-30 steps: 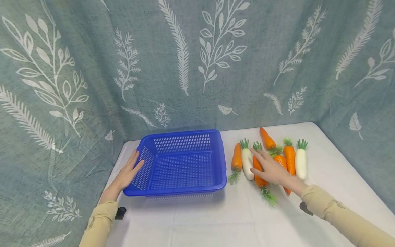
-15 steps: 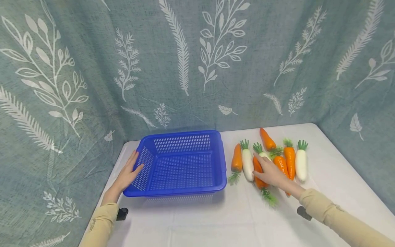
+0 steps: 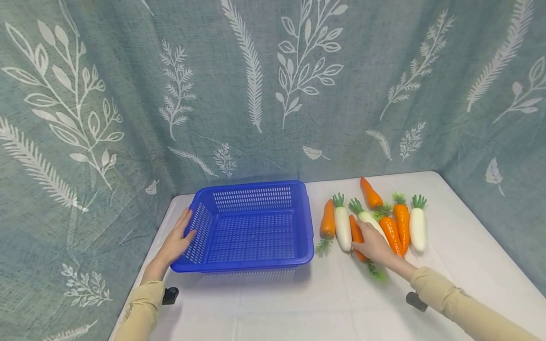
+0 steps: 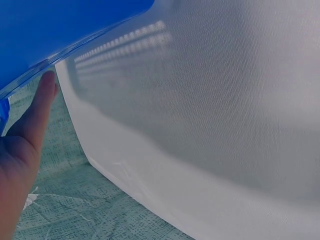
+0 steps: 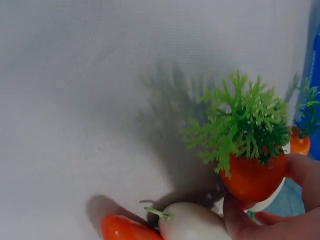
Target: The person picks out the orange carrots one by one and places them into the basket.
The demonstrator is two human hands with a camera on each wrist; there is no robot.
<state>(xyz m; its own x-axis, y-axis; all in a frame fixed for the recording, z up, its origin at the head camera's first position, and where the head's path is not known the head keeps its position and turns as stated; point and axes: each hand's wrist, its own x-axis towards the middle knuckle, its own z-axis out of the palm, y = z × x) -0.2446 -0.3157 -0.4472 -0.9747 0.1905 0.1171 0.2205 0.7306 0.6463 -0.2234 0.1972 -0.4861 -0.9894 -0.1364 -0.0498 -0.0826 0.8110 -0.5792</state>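
Observation:
My right hand pinches an orange carrot between thumb and fingers; in the right wrist view its leafy green top points toward the camera. Beside the carrot lie a white radish on the left and another partly behind my hand. My left hand rests with straight fingers on the left rim of a blue basket. In the left wrist view that hand touches the basket's edge.
Left of the radishes lies a carrot, close to the basket's right side. Farther right are another carrot, a glossy one and a radish. One carrot lies at the back. A curtain hangs behind the table.
My right hand has moved slightly down and closed round the carrot, whose tip has shifted a little. The radish beside it has come more into view. My left hand stays on the basket.

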